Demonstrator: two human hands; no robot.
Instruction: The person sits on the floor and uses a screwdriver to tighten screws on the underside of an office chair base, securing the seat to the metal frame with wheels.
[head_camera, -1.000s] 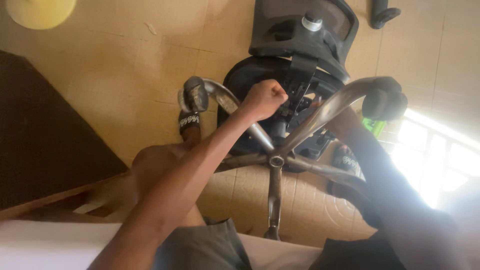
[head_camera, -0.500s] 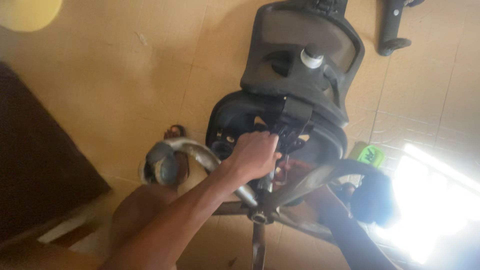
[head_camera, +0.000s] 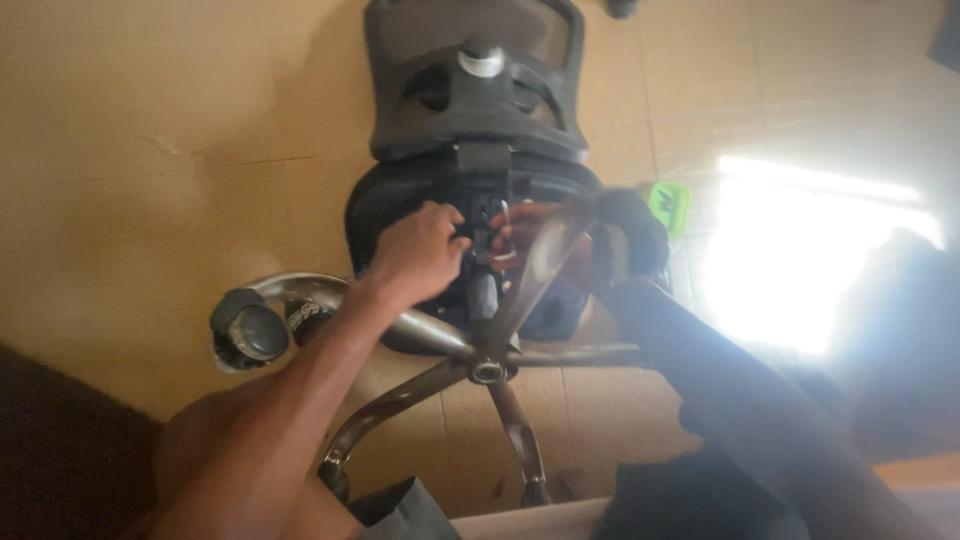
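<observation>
An overturned black office chair (head_camera: 470, 120) lies on the tan floor (head_camera: 150, 150), its chrome star base (head_camera: 487, 368) already fitted, while the under-seat mechanism (head_camera: 483, 235) is gripped by the left hand (head_camera: 418, 252) and pinched by the right hand (head_camera: 545, 240), so work there appears unfinished.

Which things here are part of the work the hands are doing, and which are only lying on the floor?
In the work:
- left hand, at the mechanism under the seat
- right hand, partly hidden by a leg of the base
- overturned office chair
- chair's metal star base
- caster wheel on the base

Lying about:
- green object on the floor
</observation>
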